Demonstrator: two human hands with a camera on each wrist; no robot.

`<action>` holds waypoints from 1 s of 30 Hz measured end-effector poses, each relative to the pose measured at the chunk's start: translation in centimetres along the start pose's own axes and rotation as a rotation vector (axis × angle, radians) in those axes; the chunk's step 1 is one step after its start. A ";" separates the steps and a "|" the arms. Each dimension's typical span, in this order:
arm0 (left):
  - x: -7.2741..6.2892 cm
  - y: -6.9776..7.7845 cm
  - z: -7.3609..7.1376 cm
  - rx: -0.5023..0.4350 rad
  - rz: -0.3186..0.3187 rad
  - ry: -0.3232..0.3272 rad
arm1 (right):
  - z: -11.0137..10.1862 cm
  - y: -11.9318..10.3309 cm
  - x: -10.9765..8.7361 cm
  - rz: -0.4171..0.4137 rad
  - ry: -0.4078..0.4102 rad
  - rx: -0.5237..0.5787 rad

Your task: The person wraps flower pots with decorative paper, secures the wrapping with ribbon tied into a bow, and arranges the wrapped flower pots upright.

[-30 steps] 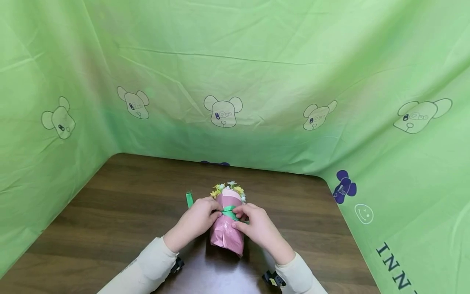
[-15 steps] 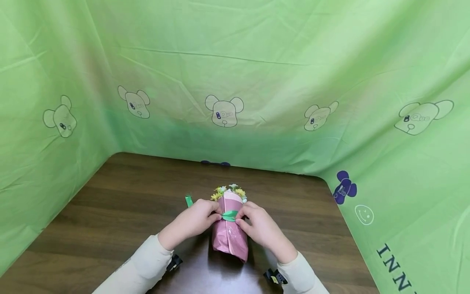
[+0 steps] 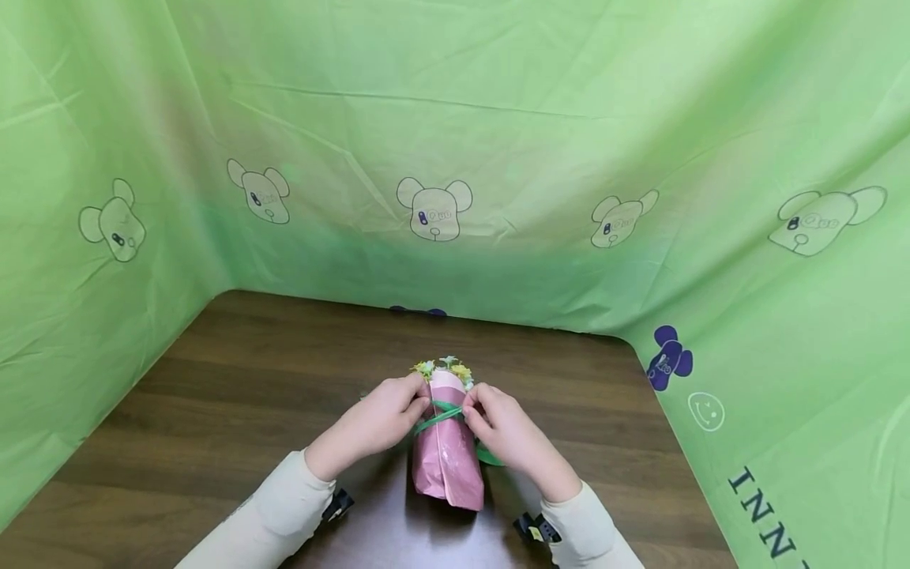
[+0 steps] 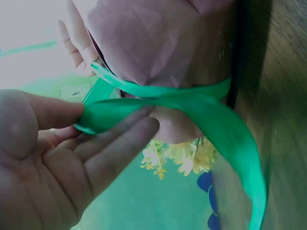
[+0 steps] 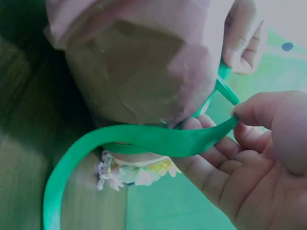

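Observation:
A small bouquet, wrapped in pink paper, lies on the table with its yellow and white flowers pointing away from me. Green ribbon passes around the wrapper's middle. On the left side, my left hand pinches one part of the ribbon between thumb and fingers. From the right, my right hand pinches another part, and the ribbon stretches across the paper between the two. One loose tail hangs down in each wrist view. The wrapper's underside is hidden.
The brown wooden table extends around the bouquet. A green cloth printed with bear heads stands as walls behind and at both sides. Dark devices are strapped at both wrists, including a wrist strap on the right.
The flat green band over the front has become narrow strands slanting between my hands. A ribbon end has left the spot beyond my left hand, and green ribbon now shows beneath my right.

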State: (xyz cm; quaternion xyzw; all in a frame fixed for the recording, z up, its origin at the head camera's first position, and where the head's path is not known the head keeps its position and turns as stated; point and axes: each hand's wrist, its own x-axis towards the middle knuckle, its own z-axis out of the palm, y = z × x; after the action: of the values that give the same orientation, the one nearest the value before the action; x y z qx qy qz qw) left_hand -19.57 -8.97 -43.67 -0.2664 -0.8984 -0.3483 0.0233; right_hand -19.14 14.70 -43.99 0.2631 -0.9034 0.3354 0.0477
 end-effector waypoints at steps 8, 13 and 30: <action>-0.3 1.1 0.8 0.140 0.082 0.087 | 0.9 0.0 0.2 0.000 0.105 -0.035; -0.5 1.6 1.2 0.193 0.088 0.099 | 1.3 -0.1 0.2 -0.005 0.147 -0.072; -0.2 1.1 2.5 0.297 0.140 0.216 | 1.7 0.3 0.5 -0.021 0.157 -0.024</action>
State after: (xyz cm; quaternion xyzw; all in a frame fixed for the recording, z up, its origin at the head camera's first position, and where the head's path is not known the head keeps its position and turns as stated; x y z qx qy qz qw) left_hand -18.45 -6.82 -44.89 -0.2831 -0.9115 -0.2361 0.1827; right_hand -19.53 13.59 -45.40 0.2451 -0.8979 0.3437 0.1251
